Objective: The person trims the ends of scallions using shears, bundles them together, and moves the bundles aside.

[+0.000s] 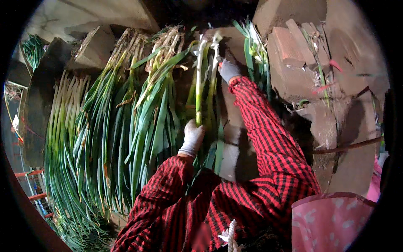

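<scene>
piles of green onions (109, 126) crowded the left, bricks (287, 46) sat right, stalk (199, 84) whitish up top, green lower — left grip (193, 135) clamped on it, right grip (230, 70) — couldn't tell

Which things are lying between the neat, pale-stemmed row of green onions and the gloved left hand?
In the head view, untidy green onions lie between the neat row and the left hand, overlapping in loose, leafy bunches.

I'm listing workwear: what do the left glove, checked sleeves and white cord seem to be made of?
Left glove: probably knitted fabric, matte; it fits closely.
Checked sleeves: probably woven cloth, matte, judging by soft creases.
White cord: matte twisted fibre, cotton or synthetic; the strands spiral visibly.
</scene>
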`<state>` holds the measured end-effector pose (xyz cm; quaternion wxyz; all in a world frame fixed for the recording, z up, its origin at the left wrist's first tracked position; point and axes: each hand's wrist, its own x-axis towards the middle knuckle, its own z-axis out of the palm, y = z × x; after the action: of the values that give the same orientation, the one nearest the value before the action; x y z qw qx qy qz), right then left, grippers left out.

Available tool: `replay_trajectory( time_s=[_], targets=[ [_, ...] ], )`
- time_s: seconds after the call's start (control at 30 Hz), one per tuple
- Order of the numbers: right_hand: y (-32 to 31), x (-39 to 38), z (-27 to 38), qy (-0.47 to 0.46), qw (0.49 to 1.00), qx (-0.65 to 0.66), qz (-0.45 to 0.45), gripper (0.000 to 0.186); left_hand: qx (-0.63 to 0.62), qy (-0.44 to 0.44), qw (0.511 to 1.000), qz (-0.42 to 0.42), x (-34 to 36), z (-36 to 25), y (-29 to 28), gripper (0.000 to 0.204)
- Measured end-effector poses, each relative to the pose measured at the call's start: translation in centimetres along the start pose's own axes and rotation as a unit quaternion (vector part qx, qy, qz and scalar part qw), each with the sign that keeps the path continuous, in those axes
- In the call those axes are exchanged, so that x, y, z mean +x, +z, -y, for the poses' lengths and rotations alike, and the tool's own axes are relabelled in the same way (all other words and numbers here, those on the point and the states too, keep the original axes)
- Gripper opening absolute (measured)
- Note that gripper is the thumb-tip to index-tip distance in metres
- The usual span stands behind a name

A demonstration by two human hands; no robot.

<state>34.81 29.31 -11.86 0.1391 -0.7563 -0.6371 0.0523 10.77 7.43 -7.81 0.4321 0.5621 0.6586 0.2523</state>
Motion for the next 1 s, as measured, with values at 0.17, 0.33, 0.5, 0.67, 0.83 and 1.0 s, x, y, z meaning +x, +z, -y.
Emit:
replay_trajectory(
  time_s=[0.17,0.33,0.5,0.67,0.83,1.0],
  targets=[
    [-2.6,-4.1,-0.1,0.01,0.996,0.069,0.049,0.041,0.22,0.094,0.97,-0.04,-0.4,-3.7,1.2,0.048],
    [-3.0,-16.0,-0.8,-0.028,0.987,0.139,-0.07,0.043,0.232,-0.059,0.97,0.049,2.7,-4.7,4.7,0.047],
    [-8.0,-21.4,1.4,0.007,0.995,0.091,-0.043,0.044,0.341,0.074,0.933,0.088,-1.4,-5.4,5.3,0.051],
    [-10.4,-24.1,5.8,-0.109,0.983,0.129,0.075,0.053,0.243,0.17,0.953,0.063,-4.4,-2.3,2.6,0.044],
    [-8.4,-26.5,7.4,-0.138,0.979,0.131,0.069,0.049,0.223,0.181,0.95,-0.127,-4.2,0.5,-2.3,0.045],
    [-9.0,-25.5,8.1,-0.115,0.985,0.059,0.118,0.043,0.261,0.09,0.96,-0.036,-1.3,-0.8,-3.4,0.047]
  ],
)
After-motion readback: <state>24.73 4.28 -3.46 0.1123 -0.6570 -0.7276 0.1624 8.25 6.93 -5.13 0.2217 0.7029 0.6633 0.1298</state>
